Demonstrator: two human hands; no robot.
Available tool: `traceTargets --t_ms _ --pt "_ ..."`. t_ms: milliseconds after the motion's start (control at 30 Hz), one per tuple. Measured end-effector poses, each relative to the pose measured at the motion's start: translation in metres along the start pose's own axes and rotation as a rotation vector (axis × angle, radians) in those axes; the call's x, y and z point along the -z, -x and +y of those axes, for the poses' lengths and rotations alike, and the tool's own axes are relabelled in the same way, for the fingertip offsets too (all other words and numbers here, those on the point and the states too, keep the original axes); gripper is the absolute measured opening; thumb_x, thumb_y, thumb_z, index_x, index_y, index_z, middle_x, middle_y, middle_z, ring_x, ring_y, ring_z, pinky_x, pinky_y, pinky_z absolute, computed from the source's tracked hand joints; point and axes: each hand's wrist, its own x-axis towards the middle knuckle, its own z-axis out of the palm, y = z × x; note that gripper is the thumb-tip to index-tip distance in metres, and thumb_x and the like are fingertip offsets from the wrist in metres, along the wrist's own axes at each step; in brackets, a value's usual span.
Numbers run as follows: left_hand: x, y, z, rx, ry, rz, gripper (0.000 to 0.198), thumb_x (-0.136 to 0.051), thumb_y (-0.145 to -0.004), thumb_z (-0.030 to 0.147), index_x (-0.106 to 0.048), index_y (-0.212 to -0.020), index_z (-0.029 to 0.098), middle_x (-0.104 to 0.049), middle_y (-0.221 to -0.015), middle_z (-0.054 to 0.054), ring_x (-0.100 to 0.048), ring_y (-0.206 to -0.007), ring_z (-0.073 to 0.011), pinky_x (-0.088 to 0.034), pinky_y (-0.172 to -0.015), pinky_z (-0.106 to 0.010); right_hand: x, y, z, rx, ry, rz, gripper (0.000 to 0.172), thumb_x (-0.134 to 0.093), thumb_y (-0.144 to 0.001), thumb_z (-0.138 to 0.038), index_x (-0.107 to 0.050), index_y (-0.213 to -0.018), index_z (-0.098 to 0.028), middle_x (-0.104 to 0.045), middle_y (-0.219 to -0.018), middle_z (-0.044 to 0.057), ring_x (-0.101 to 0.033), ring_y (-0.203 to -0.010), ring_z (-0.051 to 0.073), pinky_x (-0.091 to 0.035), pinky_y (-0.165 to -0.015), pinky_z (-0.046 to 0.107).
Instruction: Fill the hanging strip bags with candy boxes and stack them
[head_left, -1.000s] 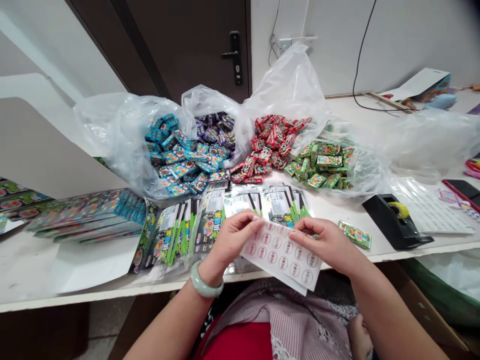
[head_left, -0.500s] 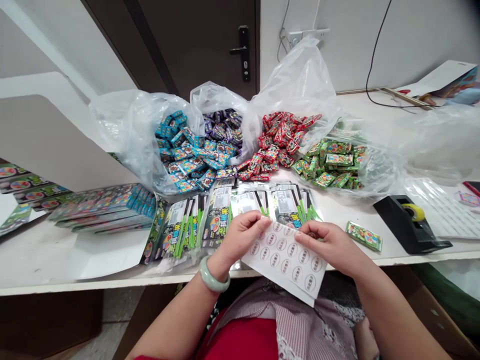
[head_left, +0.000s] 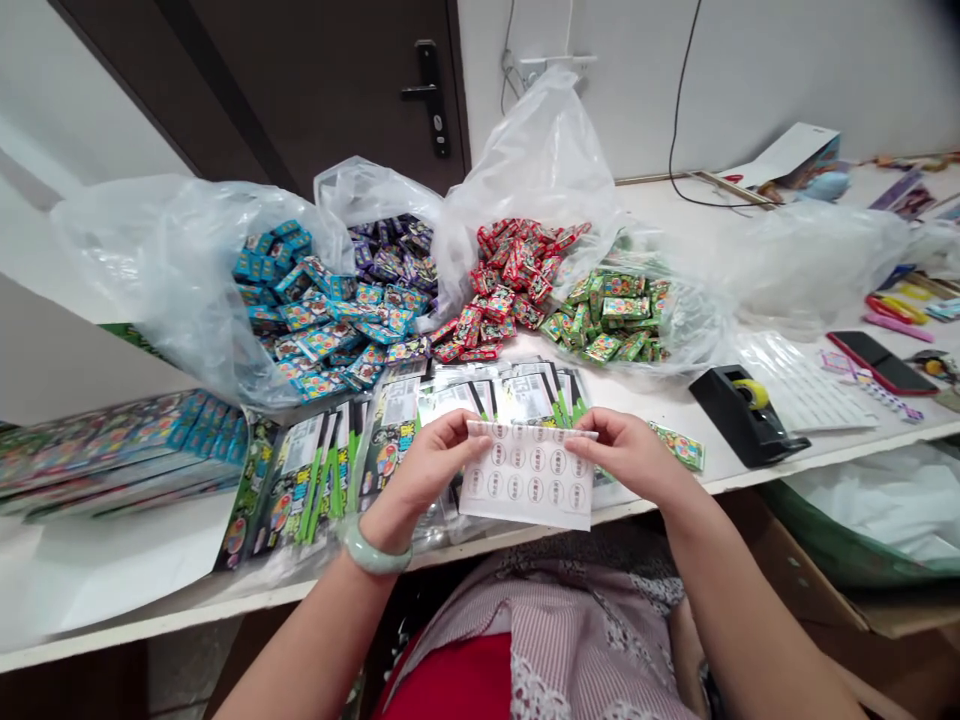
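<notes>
I hold a white sticker sheet [head_left: 529, 480] with rows of round stickers above the front edge of the white table [head_left: 127, 560]. My left hand [head_left: 427, 468] pinches its top left corner and my right hand [head_left: 626, 455] pinches its top right corner. A pale green bangle [head_left: 373, 553] sits on my left wrist. Just behind the sheet lies a fanned row of flat printed packets [head_left: 375, 440]. A single small green pack [head_left: 679, 447] lies beside my right hand.
Clear plastic bags hold heaps of small packs: blue [head_left: 315, 320], purple [head_left: 394, 255], red [head_left: 510, 280], green [head_left: 615, 315]. A black tape dispenser [head_left: 739, 412] stands at right, with a phone [head_left: 881, 362] beyond. Stacked blue-edged packets [head_left: 120, 440] lie at left. A dark door [head_left: 337, 90] is behind.
The sticker sheet has swung from a slant to level, now held by both top corners. The camera view has shifted, so the table's contents sit further left.
</notes>
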Motion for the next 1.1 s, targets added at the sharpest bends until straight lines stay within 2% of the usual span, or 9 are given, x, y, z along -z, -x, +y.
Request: traceTargets --t_ms 133,233,333,400,500,700,833,1000,1100 --pt "-0.003 -0.009 0.000 0.012 0.006 -0.011 0.027 -0.076 -0.068 0.033 -0.058 -0.075 0.015 -0.056 -0.070 0.002 -0.051 -0.064 -0.0092 -0.041 -0.062 -0.021 0.006 -0.005 0.004 0.000 0.021 0.006 0.024 -0.069 -0.073 -0.040 -0.059 -0.069 -0.018 -0.059 -0.062 -0.003 -0.053 -0.058 0.013 -0.040 -0.054 0.025" --pt "-0.008 -0.024 -0.003 0.031 0.003 -0.004 0.029 -0.076 -0.065 0.034 -0.057 -0.075 0.015 -0.057 -0.068 0.002 -0.051 -0.062 -0.0095 -0.041 -0.060 -0.021 0.038 -0.007 0.019 0.029 0.049 -0.051 0.027 -0.067 -0.077 -0.040 -0.066 -0.092 -0.018 -0.069 -0.089 0.003 -0.063 -0.080 0.018 -0.049 -0.070 0.030" --pt "-0.018 -0.049 -0.008 0.022 -0.012 0.012 0.031 -0.075 -0.063 0.035 -0.055 -0.075 0.015 -0.057 -0.068 0.002 -0.051 -0.060 -0.0103 -0.041 -0.059 -0.021 0.087 -0.005 0.054 -0.030 0.386 0.192 0.044 -0.068 -0.077 -0.038 -0.061 -0.116 -0.019 -0.063 -0.118 0.010 -0.059 -0.105 0.025 -0.047 -0.087 0.037" --pt "-0.028 -0.069 -0.012 0.006 -0.027 -0.007 0.030 -0.073 -0.063 0.035 -0.053 -0.075 0.016 -0.057 -0.068 0.003 -0.051 -0.059 -0.0105 -0.040 -0.058 -0.021 0.112 -0.002 0.082 -0.185 0.674 0.289 0.054 -0.075 -0.068 -0.029 -0.061 -0.119 -0.017 -0.061 -0.123 0.014 -0.054 -0.114 0.031 -0.042 -0.094 0.042" --pt "-0.050 -0.102 -0.018 -0.014 -0.075 -0.063 0.024 -0.069 -0.065 0.030 -0.053 -0.074 0.015 -0.057 -0.068 0.002 -0.052 -0.060 -0.0112 -0.041 -0.058 -0.022 0.128 0.004 0.115 -0.291 0.775 0.339 0.057 -0.075 -0.061 -0.014 -0.063 -0.116 -0.011 -0.060 -0.119 0.019 -0.054 -0.111 0.036 -0.040 -0.095 0.046" --pt "-0.101 -0.157 -0.035 -0.020 -0.282 -0.134 0.010 -0.065 -0.078 0.017 -0.057 -0.081 0.012 -0.060 -0.076 0.001 -0.057 -0.068 -0.0124 -0.047 -0.063 -0.024 0.137 0.007 0.114 -0.186 0.756 0.424 0.049 -0.065 -0.078 -0.028 -0.055 -0.123 -0.013 -0.058 -0.118 0.013 -0.054 -0.110 0.027 -0.041 -0.095 0.037" --pt "-0.140 -0.179 -0.050 0.008 -0.439 -0.216 0.020 -0.060 -0.091 0.030 -0.061 -0.101 0.012 -0.063 -0.097 -0.005 -0.063 -0.083 -0.0157 -0.055 -0.074 -0.033 0.130 0.002 0.099 -0.116 0.772 0.383 0.049 -0.073 -0.071 -0.027 -0.060 -0.117 -0.022 -0.056 -0.119 0.007 -0.050 -0.114 0.025 -0.037 -0.099 0.033" --pt "-0.178 -0.186 -0.060 -0.030 -0.526 -0.231 0.029 -0.059 -0.092 0.032 -0.059 -0.114 0.013 -0.062 -0.113 -0.008 -0.062 -0.099 -0.0208 -0.054 -0.085 -0.042 0.099 -0.004 0.108 -0.240 0.811 0.380 0.046 -0.075 -0.066 -0.021 -0.065 -0.111 -0.020 -0.056 -0.102 0.009 -0.051 -0.106 0.029 -0.040 -0.092 0.037" --pt "-0.180 -0.179 -0.052 -0.139 -0.497 -0.189 0.035 -0.067 -0.084 0.019 -0.057 -0.117 0.013 -0.060 -0.120 -0.012 -0.058 -0.111 -0.0244 -0.046 -0.099 -0.046 0.090 -0.003 0.117 -0.283 0.826 0.395 0.047 -0.074 -0.067 -0.020 -0.065 -0.113 -0.020 -0.055 -0.104 0.011 -0.050 -0.107 0.031 -0.040 -0.091 0.039"
